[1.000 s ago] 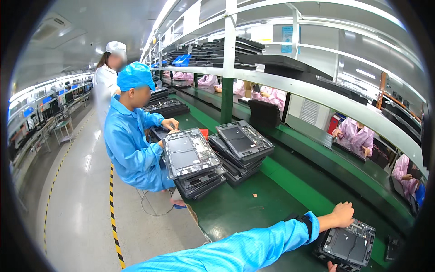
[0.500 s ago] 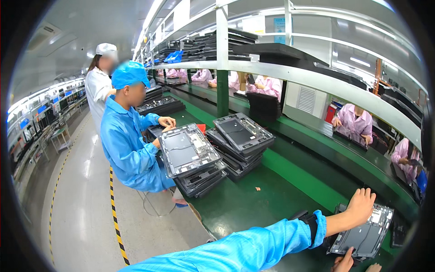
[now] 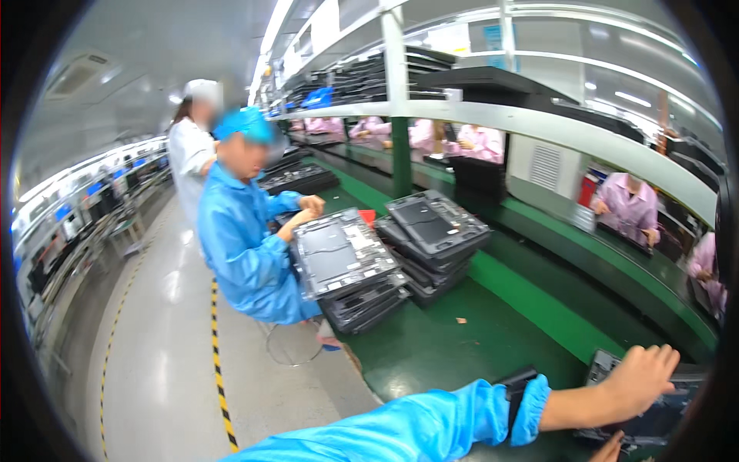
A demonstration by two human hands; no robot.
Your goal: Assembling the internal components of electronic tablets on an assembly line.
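My left hand (image 3: 643, 379) reaches in from the lower edge at the far right, in a blue sleeve with a black band at the wrist. Its fingers bend over the far edge of a dark opened tablet (image 3: 654, 420) and seem to grip it; the thumb is hidden. Under my left forearm, a finger of my right hand (image 3: 608, 448) shows at the lower edge, close to the tablet's near side; the rest is out of view. Beside my left wrist, the corner of another flat frame (image 3: 604, 365) sticks out.
Two stacks of opened tablets, a nearer stack (image 3: 342, 254) and a farther stack (image 3: 439, 223), stand on the green bench (image 3: 431, 346). A co-worker in blue (image 3: 250, 231) sits at its left. Above runs a shelf (image 3: 493, 114); people in pink work beyond.
The view has swung left, so the scene sits farther right. My left hand and the tablet have dropped lower, and the tablet now looks darker and tilted differently. Less of my right hand shows.
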